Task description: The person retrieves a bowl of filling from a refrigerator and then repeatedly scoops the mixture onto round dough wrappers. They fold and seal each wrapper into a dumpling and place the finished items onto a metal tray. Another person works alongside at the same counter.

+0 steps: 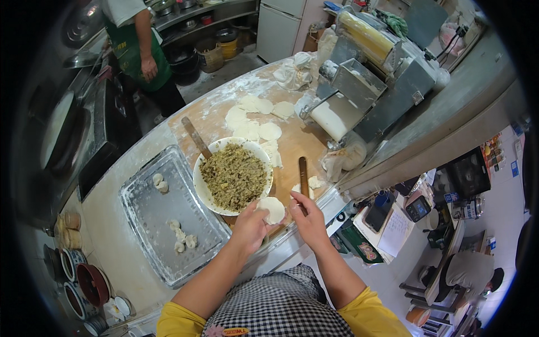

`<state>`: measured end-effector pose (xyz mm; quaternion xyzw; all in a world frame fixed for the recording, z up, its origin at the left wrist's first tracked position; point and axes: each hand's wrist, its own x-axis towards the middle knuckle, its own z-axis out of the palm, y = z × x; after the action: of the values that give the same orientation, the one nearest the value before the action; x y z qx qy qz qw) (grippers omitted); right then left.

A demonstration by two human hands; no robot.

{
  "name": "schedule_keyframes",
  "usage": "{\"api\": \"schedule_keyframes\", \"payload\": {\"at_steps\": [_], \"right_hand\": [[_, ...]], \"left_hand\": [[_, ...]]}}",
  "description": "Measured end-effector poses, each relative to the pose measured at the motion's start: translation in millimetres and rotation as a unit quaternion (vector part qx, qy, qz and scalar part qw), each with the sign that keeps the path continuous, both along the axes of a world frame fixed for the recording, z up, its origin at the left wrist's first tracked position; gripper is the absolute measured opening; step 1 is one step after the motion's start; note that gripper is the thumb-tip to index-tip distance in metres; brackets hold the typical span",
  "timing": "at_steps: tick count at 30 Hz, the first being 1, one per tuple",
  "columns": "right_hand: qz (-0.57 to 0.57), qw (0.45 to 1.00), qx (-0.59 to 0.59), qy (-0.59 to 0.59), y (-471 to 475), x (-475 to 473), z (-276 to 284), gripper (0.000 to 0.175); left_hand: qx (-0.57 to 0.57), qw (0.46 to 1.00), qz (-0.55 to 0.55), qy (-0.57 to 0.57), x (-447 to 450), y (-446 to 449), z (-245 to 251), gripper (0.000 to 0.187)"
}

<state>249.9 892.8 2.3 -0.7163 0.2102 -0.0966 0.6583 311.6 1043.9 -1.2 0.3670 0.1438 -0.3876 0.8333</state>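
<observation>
My left hand holds a round dough wrapper at the near edge of a white bowl of chopped greenish-brown filling. A flat wooden stick leans in the bowl at its far left. My right hand is just right of the wrapper, its fingers around the lower end of a dark wooden stick; whether it grips the stick is unclear. More round wrappers lie on the wooden board beyond the bowl. Small shaped dumplings sit on a floured metal tray at left.
A dough-rolling machine stands at the far right of the board, with a cloth bundle beside it. A person in a green apron stands across the table. Stacked bowls are at lower left. A phone lies right of the counter.
</observation>
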Motion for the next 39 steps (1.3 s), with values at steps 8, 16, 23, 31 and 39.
{"api": "schedule_keyframes", "payload": {"at_steps": [8,16,23,31,39], "right_hand": [[0.045,0.974,0.197,0.106,-35.2,17.0,-16.1,0.019],[0.132,0.981,0.132,0.053,-46.1,14.5,-16.1,0.028],[0.089,0.989,-0.087,0.078,-48.3,11.3,-27.6,0.023],[0.116,0.967,-0.197,0.109,7.7,-20.4,12.1,0.042],[0.291,0.825,-0.456,0.163,40.2,-61.3,22.7,0.027]], "left_hand": [[0.068,0.995,-0.075,-0.011,6.3,-10.3,8.5,0.04],[0.044,0.998,-0.047,0.009,8.0,-15.5,23.2,0.039],[0.059,0.998,0.023,-0.01,-1.3,27.8,12.7,0.037],[0.122,0.988,0.064,-0.072,-20.2,115.7,-8.5,0.029],[0.103,0.992,0.064,-0.023,-24.2,148.9,-35.3,0.038]]}}
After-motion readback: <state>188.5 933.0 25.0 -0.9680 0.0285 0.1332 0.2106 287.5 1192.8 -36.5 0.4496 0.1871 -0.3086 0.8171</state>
